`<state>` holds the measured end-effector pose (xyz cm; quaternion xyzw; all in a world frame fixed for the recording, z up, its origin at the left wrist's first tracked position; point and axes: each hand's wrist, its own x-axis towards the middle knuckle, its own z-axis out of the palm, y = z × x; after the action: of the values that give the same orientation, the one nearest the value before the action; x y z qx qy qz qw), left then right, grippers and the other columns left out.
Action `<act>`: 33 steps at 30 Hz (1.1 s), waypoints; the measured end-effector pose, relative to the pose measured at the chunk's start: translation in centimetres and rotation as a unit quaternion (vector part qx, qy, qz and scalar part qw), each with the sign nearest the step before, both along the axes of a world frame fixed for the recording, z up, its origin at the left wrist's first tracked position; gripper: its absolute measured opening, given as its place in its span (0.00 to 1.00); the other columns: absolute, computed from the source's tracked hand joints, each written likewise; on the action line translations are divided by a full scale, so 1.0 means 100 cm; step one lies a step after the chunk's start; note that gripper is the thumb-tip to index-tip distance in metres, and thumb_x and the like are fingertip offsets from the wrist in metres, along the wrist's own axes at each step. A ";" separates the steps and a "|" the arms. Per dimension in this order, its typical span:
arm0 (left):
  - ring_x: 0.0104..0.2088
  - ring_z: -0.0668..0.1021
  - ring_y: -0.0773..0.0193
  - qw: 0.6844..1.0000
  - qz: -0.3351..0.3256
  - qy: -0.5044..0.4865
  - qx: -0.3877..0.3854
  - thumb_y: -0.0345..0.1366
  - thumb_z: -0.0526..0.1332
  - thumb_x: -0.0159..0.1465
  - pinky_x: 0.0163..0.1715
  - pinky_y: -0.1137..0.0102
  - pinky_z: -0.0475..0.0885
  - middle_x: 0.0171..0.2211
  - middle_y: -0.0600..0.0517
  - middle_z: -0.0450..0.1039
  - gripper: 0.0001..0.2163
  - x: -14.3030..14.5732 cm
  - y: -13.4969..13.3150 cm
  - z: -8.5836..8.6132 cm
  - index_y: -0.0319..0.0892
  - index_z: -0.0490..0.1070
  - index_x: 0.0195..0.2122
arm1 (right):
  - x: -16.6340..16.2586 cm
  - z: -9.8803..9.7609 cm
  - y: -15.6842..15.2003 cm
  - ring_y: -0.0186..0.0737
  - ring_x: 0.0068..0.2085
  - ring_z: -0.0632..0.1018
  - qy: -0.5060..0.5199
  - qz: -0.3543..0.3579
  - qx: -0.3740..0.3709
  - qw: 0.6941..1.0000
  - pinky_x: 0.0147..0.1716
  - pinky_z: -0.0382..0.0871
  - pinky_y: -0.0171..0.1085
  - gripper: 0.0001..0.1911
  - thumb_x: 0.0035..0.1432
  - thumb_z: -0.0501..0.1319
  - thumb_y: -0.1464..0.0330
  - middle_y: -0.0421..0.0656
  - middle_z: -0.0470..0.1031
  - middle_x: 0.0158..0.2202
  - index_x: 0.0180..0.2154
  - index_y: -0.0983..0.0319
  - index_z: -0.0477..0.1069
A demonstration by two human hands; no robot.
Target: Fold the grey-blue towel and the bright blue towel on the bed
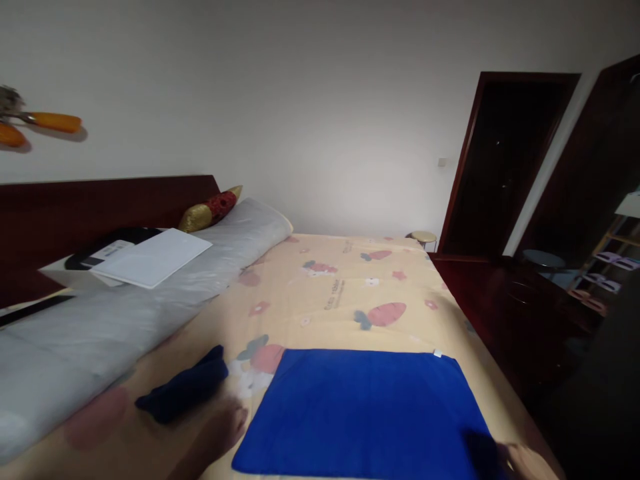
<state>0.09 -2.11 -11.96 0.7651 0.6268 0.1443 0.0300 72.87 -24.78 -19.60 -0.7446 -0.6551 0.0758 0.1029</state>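
A bright blue cloth [370, 410] lies spread flat on the bed, with a small white tag at its far right corner. At its near right corner is my right hand [525, 461], partly cut off by the frame; a dark patch covers the cloth beside it, and whether the fingers grip the edge is unclear. Just left of the cloth, my left hand [227, 421] is smeared by motion, its fingers not distinct. Beyond that hand lies a bunched dark blue cloth [185, 387], seemingly apart from it.
The bed [320, 310] has a yellow carrot-print sheet. Along its headboard [100, 200] run a plastic-wrapped grey roll [165, 317], a white flat panel [155, 257] and a red-gold cushion [213, 208]. Right are a stool [424, 237], a dark door [505, 167] and a shoe rack [605, 267].
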 end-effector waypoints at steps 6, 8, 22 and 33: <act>0.64 0.62 0.63 0.994 -0.103 0.013 0.039 0.29 0.46 0.60 0.62 0.61 0.58 0.66 0.53 0.57 0.30 0.182 0.007 0.000 0.48 0.52 0.66 | -0.162 0.066 0.102 0.50 0.61 0.66 -0.001 0.104 -0.071 0.992 0.61 0.56 0.51 0.29 0.61 0.45 0.64 0.49 0.63 0.62 0.61 0.61 0.62; 0.67 0.56 0.64 0.993 -0.103 0.014 0.054 0.25 0.44 0.61 0.63 0.59 0.56 0.68 0.52 0.50 0.32 0.243 -0.012 -0.016 0.47 0.44 0.67 | -0.215 0.059 0.121 0.45 0.66 0.58 0.030 0.116 -0.063 0.991 0.64 0.51 0.49 0.29 0.63 0.41 0.66 0.45 0.54 0.66 0.64 0.61 0.54; 0.66 0.59 0.58 0.984 -0.136 0.103 0.056 0.29 0.46 0.61 0.62 0.54 0.60 0.68 0.54 0.50 0.33 0.300 -0.069 -0.138 0.50 0.37 0.67 | -0.302 -0.055 0.125 0.42 0.67 0.54 0.060 0.100 0.075 0.990 0.65 0.53 0.45 0.27 0.66 0.45 0.66 0.39 0.48 0.67 0.65 0.57 0.49; 0.67 0.55 0.55 0.986 -0.145 0.082 -0.022 0.29 0.46 0.61 0.63 0.47 0.58 0.68 0.50 0.45 0.32 0.305 -0.073 -0.116 0.48 0.37 0.67 | -0.300 -0.026 0.122 0.45 0.67 0.51 0.085 0.118 0.005 0.989 0.66 0.49 0.50 0.28 0.67 0.43 0.63 0.40 0.42 0.68 0.66 0.58 0.43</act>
<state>30.64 -9.38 -23.53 0.8564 0.5124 0.0614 0.0161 42.89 -12.54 -22.15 -0.6528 -0.7274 0.1469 0.1518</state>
